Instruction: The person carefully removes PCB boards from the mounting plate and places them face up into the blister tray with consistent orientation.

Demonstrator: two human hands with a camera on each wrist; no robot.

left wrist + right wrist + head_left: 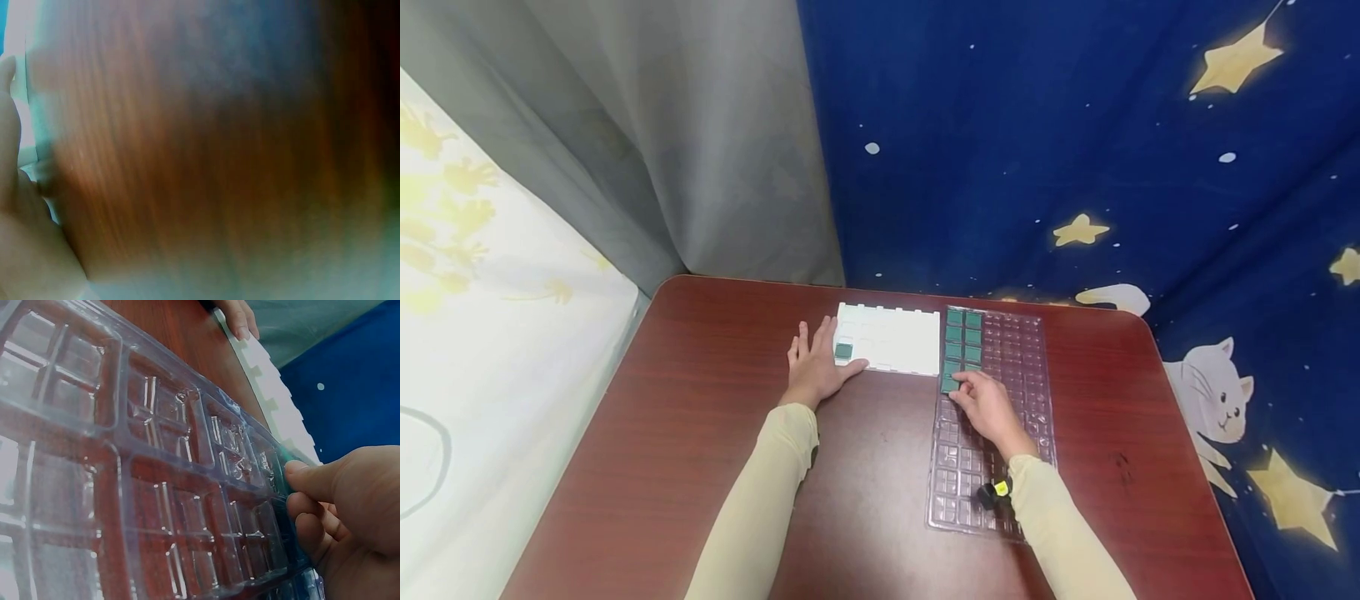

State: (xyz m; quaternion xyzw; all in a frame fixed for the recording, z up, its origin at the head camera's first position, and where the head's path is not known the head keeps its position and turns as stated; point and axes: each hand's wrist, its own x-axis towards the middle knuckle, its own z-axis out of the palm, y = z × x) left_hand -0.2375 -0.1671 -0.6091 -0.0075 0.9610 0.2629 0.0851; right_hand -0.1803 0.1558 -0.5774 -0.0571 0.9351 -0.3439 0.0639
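Observation:
My left hand rests with spread fingers along the left end of a white rectangular board, its thumb at the near edge. A dark green square sits on that board, close to the thumb. My right hand is over a clear plastic tray, thumb and fingertips pinching the nearest green square tile. In the right wrist view, the thumb and curled fingers meet at the tray's far pockets, where the tile is mostly hidden. The left wrist view shows only part of the left hand and blurred wood.
Several more green tiles fill the tray's far left pockets. The reddish-brown wooden table ends at a grey curtain and a blue star-patterned curtain behind. The tray lies just right of the board.

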